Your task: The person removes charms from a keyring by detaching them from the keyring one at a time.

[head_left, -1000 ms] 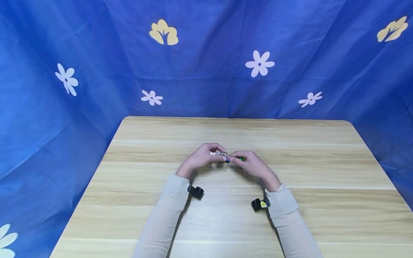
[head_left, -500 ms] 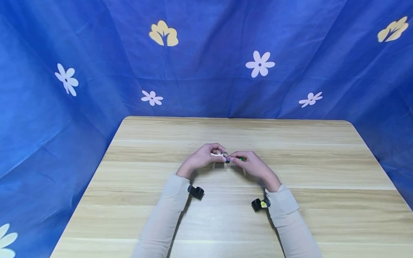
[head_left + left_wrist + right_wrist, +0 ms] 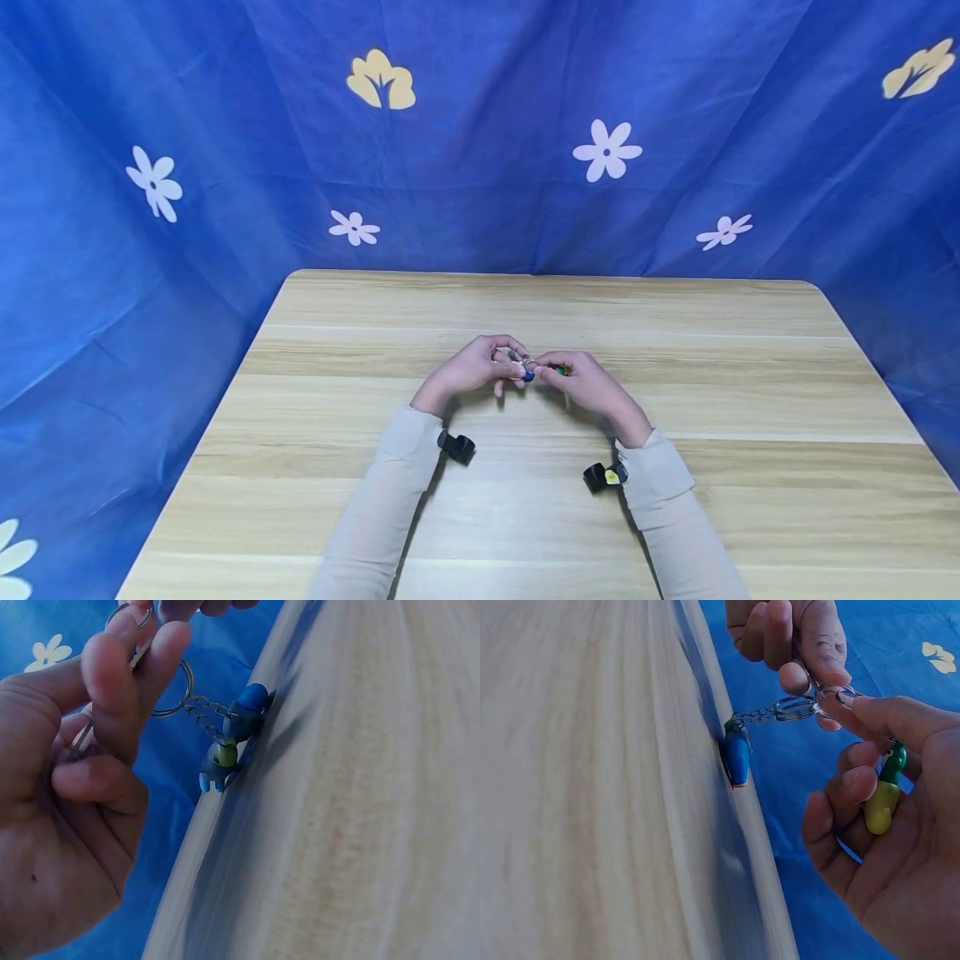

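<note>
Both hands meet over the middle of the table. My left hand (image 3: 472, 365) pinches linked metal key rings (image 3: 795, 709) between thumb and fingers. Two small figure charms dangle from those rings on short chains: one with a blue top (image 3: 244, 712), the other with a yellow-green head (image 3: 219, 757) and light blue feet. My right hand (image 3: 588, 379) holds a ring at its thumb and fingertip, right against the left fingertips. A green and yellow figure charm (image 3: 883, 799) hangs inside the right palm. Fingers partly hide where the rings join.
A light wood-grain table (image 3: 675, 333) lies under the hands. Behind it hangs a blue cloth (image 3: 480, 100) with white flowers and yellow trees. Each wrist wears a small black camera, the left one (image 3: 457, 448) and the right one (image 3: 596, 477).
Left fingers have shifted, with fingertips now showing below the thumb. The silvery piece in that hand shows less, the blue charm a little more. The right hand stays nearly still.
</note>
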Demonstrator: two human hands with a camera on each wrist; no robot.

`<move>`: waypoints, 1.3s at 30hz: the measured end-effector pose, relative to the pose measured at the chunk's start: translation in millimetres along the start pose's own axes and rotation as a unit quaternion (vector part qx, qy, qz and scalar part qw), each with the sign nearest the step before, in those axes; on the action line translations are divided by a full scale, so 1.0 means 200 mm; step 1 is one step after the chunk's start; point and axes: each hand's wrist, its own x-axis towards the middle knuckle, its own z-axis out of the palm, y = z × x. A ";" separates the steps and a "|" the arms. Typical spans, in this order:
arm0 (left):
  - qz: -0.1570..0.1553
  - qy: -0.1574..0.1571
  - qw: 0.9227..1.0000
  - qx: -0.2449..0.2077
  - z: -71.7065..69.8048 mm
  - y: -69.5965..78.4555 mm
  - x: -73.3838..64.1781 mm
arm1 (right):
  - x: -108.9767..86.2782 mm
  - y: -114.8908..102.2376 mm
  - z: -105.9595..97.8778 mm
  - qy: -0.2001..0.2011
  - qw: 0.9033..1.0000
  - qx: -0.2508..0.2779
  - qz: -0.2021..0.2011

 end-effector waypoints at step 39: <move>0.036 0.025 0.995 0.091 0.00 -0.01 -0.02 | -0.01 0.04 -0.01 0.011 1.000 0.016 -0.007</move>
